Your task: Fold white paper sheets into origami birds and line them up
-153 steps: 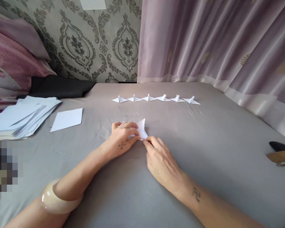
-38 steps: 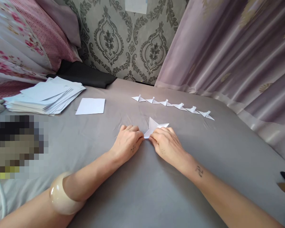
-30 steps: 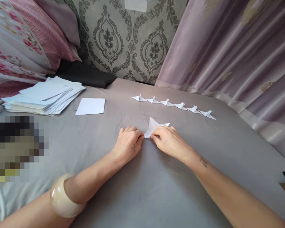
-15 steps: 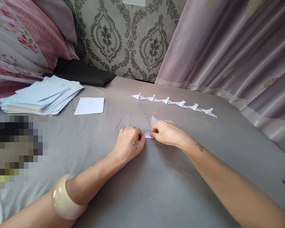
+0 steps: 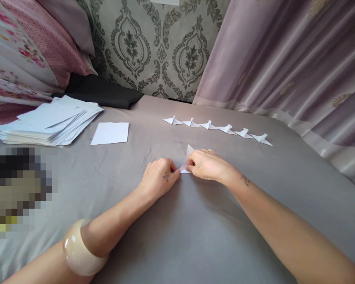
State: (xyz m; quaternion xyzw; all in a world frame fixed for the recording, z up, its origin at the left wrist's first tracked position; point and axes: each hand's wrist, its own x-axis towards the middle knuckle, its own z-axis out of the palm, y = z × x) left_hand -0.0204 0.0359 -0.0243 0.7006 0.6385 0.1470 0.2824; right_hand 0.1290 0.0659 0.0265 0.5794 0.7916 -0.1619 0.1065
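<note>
Between my hands lies a small folded white paper [image 5: 183,167] on the grey sheet, one pointed end standing up behind my fingers. My left hand [image 5: 159,177] pinches its left corner between thumb and finger. With bent fingers my right hand [image 5: 205,165] grips the right side and covers much of it. Beyond them, several folded paper birds [image 5: 209,125] stand in a slanting row. A flat white paper square [image 5: 110,133] lies to the left of the row.
A stack of white paper [image 5: 47,124] sits at the far left, in front of a folded black cloth [image 5: 103,90]. A pale purple curtain [image 5: 272,59] hangs at the right, beside the patterned wall [image 5: 159,47]. A blurred patch covers something at the left edge.
The view has shifted slightly. Both hands stay on the folded paper, with only a tiny movement of the left fingers.
</note>
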